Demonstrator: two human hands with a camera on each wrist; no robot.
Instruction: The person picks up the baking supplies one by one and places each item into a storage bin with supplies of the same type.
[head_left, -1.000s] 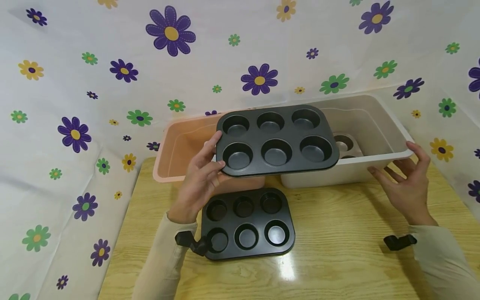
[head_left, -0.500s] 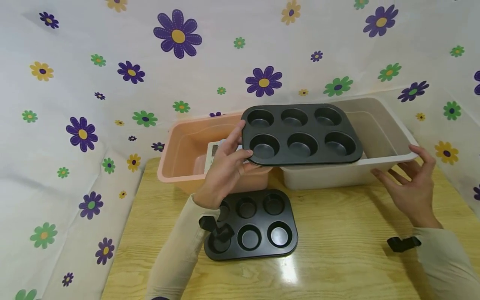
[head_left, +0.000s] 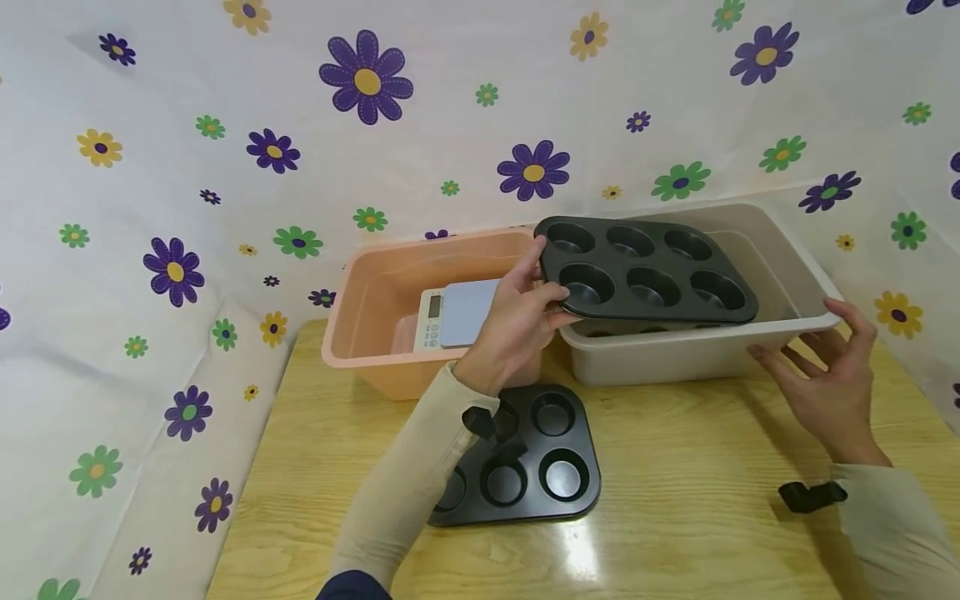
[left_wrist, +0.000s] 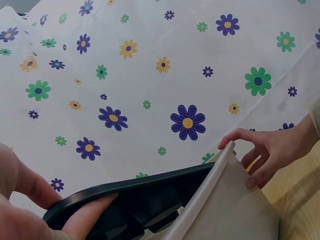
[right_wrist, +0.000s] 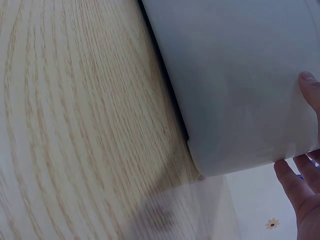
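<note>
Over the white bin (head_left: 660, 360) my right hand (head_left: 828, 383) grips, my left hand (head_left: 516, 323) pinches the likely light, stiff muffin pan (head_left: 643, 263) sensibly by one end.

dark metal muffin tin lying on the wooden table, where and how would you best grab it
The dark metal muffin tin is probably best gripped by its flat right rim, coming from the right and pinching it from above and below. It lies with cups facing up, and that edge is uncovered, while the beige left sleeve crosses over its left part.
</note>
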